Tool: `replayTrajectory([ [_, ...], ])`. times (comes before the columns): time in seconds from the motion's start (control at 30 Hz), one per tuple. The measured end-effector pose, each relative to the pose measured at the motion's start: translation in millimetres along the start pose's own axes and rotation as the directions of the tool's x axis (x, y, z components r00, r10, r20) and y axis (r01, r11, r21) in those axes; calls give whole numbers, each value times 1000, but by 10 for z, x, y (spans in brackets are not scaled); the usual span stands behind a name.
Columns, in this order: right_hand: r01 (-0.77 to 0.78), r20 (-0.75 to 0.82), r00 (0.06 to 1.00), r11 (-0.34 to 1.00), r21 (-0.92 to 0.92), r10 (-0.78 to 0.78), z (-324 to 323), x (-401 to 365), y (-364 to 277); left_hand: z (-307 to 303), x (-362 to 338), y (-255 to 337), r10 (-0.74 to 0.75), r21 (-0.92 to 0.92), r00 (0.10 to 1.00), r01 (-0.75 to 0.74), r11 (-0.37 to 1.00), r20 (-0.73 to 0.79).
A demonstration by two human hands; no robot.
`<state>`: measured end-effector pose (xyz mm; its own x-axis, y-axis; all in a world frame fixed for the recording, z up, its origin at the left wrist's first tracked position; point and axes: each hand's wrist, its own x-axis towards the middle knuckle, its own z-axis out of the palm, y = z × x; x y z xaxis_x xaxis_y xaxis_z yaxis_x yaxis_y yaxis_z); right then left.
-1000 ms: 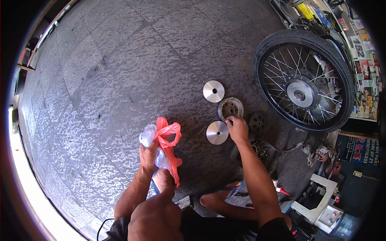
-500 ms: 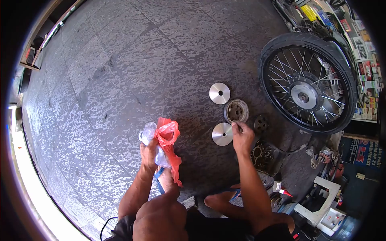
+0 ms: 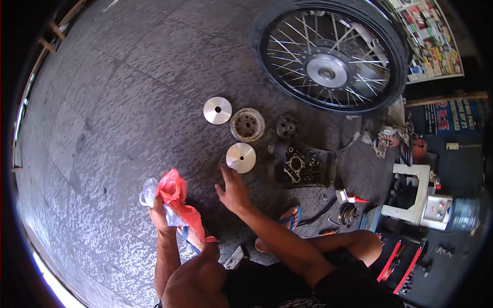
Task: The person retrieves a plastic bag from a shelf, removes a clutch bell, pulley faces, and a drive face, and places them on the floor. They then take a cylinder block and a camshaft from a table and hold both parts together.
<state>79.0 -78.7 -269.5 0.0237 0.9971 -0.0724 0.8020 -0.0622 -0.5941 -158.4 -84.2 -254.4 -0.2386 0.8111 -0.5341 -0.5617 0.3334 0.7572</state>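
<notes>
My left hand (image 3: 159, 218) is closed around bunched plastic bags, a red plastic bag (image 3: 174, 187) and a clear plastic bag (image 3: 148, 192), beside my foot. My right hand (image 3: 234, 194) is open, thumb and fingers apart. Its fingertips are right at the near edge of a shiny metal disc (image 3: 247, 153) with a centre hole. Behind lies a second metal disc (image 3: 215, 118) of the same look. Next to it sits a round drum-like metal part (image 3: 261, 123) with holes in its floor. A small dark round part (image 3: 287, 127) lies to the right of these.
A dark tray (image 3: 327, 177) holding greasy metal parts sits right of the discs. Beyond it is a spoked wheel with a black tyre (image 3: 280, 77). A white bottle with a red tip (image 3: 358, 199) lies near my right leg. A white frame (image 3: 423, 190) stands farther right.
The view has turned rightward, so everything appears shifted left. My right hand has gone from a pinch near the drum to spread fingers at the nearer disc's edge. My left hand still grips the bags.
</notes>
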Motion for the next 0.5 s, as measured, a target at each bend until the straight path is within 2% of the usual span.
replayTrajectory([
  [0.1,18,-44,999,998,55,-15,-45,-173,-93,-129,40,-143,-33,-1,999,33,999,35],
  [0.17,-226,255,958,890,397,130,-50,-303,-246,-169,67,-185,-94,-179,994,101,979,47],
  [0.2,-334,380,915,779,531,133,-59,-378,-359,-311,149,-304,-124,-300,991,135,944,56],
  [0.23,-441,501,860,640,629,100,-57,-437,-480,-141,84,-252,-121,-412,992,124,903,34],
  [0.3,-463,485,869,493,736,92,191,-625,-663,53,-79,-124,-79,-467,988,133,874,134],
  [0.33,-248,257,963,630,736,78,421,-694,-684,53,-101,-214,-85,-423,990,125,897,112],
  [0.37,-238,270,962,619,749,43,368,-608,-795,26,-94,-339,-89,-382,993,114,917,83],
  [0.4,-127,142,990,606,785,23,188,-451,-934,6,-158,-360,210,486,960,-275,829,184],
  [0.43,-19,20,1000,585,810,4,76,-385,-1012,-30,-238,-392,270,897,862,-441,-17,429],
  [0.5,-387,303,920,454,803,248,123,-447,-950,-388,-177,-960,19,928,931,-365,70,364],
])
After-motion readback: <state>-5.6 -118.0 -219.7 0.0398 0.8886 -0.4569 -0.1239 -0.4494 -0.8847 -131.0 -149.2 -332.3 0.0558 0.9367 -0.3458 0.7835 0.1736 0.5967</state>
